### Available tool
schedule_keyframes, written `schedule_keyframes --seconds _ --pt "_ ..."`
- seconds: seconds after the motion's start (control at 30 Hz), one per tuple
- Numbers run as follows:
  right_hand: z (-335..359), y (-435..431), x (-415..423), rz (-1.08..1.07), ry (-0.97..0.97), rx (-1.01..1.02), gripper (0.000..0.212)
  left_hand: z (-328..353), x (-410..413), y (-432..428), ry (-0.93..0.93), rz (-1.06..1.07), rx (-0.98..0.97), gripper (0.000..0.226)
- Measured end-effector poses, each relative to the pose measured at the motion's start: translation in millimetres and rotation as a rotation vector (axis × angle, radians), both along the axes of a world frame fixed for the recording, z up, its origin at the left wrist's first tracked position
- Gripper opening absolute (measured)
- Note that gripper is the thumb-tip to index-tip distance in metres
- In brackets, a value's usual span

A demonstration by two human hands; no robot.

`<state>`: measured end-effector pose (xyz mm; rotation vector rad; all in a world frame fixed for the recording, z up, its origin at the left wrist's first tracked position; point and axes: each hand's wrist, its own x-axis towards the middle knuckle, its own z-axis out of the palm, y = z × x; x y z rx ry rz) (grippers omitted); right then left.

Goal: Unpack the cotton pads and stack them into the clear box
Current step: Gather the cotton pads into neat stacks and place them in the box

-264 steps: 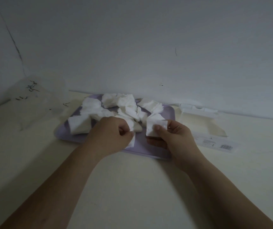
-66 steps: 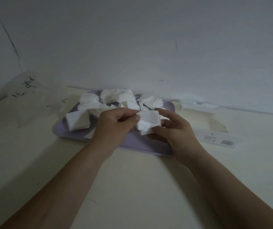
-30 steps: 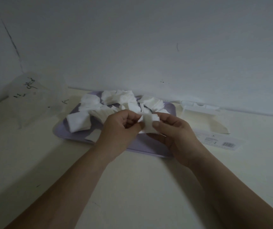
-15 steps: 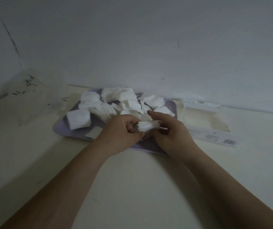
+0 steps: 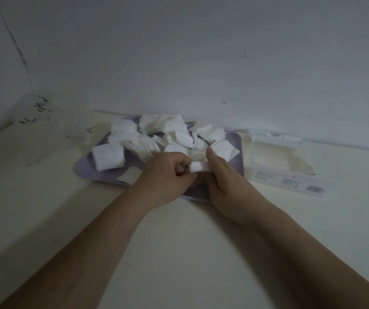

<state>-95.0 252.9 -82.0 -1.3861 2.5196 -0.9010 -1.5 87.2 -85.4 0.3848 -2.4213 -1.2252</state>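
A person's left hand (image 5: 168,177) and right hand (image 5: 225,179) pinch a small stack of cotton pads (image 5: 198,167) between curled fingers, over the near edge of a lilac tray (image 5: 85,171). Loose pads (image 5: 168,132) litter the tray. In the dim light at far left stands what appears to be the clear box (image 5: 45,121). A torn wrapper (image 5: 279,161) lies to the right.
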Motion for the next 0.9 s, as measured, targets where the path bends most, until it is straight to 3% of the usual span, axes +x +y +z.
schedule_keyframes --seconds 0.17,0.3,0.37,0.43,0.57,0.7,0.83,0.9 --pt "2.2 1.4 -4.3 -0.156 -0.111 -0.195 0.044 5.4 2.7 2.0 0.027 -0.038 0.045 0.004" --pt "4.8 1.5 -5.8 -0.196 -0.134 -0.279 0.027 15.2 6.9 -1.6 -0.019 0.027 0.005 0.016" --pt "5.1 1.5 -4.5 -0.209 -0.142 -0.296 0.024 29.9 17.1 -9.6 -0.077 0.192 -0.259 0.003" --pt "3.6 1.3 -2.9 -0.219 -0.142 -0.316 0.023 42.7 31.4 -15.6 -0.223 0.398 -0.584 0.022" --pt "0.9 -1.0 -2.1 -0.246 -0.118 -0.346 0.023 29.5 51.2 -20.6 -0.467 0.526 -0.774 0.040" --pt "0.5 -0.5 -4.2 -0.303 -0.144 -0.373 0.027 6.5 48.6 -17.5 -0.274 0.319 -0.750 0.032" --pt "1.2 0.4 -6.3 -0.338 -0.168 -0.417 0.035 8.3 30.3 1.1 -0.078 0.059 -0.559 0.035" --pt "2.4 1.5 -7.0 -0.339 -0.175 -0.427 0.037 12.1 20.0 -2.2 -0.068 0.065 -0.443 0.013"
